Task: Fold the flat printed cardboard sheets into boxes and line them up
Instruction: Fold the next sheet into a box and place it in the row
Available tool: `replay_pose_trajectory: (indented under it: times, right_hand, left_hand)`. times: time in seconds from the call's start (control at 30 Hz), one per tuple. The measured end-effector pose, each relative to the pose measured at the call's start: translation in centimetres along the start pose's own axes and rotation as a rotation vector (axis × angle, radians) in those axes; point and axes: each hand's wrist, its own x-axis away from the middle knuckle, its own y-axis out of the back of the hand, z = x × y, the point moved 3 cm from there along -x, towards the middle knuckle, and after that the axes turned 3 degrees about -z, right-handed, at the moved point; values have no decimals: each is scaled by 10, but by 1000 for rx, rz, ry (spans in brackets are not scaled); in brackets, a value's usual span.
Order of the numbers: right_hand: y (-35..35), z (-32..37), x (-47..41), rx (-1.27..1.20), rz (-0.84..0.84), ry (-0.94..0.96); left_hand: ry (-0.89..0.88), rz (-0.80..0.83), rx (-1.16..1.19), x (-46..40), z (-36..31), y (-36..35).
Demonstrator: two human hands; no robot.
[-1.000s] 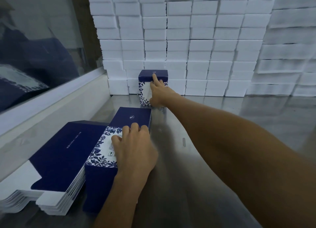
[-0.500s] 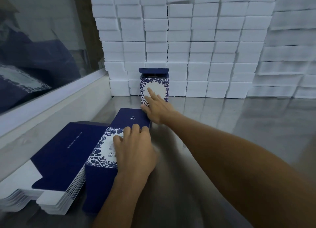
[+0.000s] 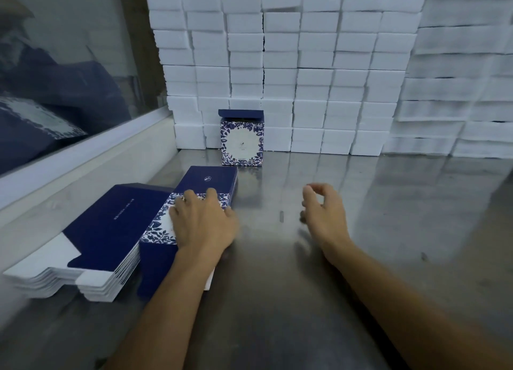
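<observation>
Right hand [image 3: 323, 217] withdrawn from folded box [image 3: 242, 142], loose; left hand [image 3: 204, 222] flat on sheets [image 3: 194, 203].

Your left hand [image 3: 204, 225] covers the middle of the top flat sheet [image 3: 191, 203], so you cannot read the white panel under your palm. At seven o'clock the stack of flat sheets [image 3: 83, 255] hides every sheet below its top one; only their edges show. At twelve o'clock the folded box [image 3: 242, 142] has print too small to read. Your right hand [image 3: 323, 214] is motion-blurred at the fingers. At two o'clock the white foam blocks [image 3: 458, 72] smear and run past the frame edge.
</observation>
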Motion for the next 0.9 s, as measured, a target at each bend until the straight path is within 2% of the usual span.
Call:
replay_pose_trajectory:
  times: [0.1, 0.23, 0.4, 0.6, 0.77, 0.9]
  right_hand:
    - [28, -6, 11, -249, -31, -183]
    - [41, -7, 16, -344, -55, -209]
    - [36, -3, 16, -263, 2, -161]
    - [31, 1, 13, -224, 32, -149]
    - [27, 2, 17, -151, 80, -87]
    - [25, 3, 17, -142, 87, -69]
  left_hand:
    - [40, 9, 39, -1, 1, 1]
    - [59, 28, 74, -3, 4, 2]
    - [30, 31, 69, -8, 6, 2]
    - [-76, -39, -13, -6, 0, 7]
    - [-13, -94, -10, -2, -6, 10]
    - [-184, -208, -88, 5, -16, 6]
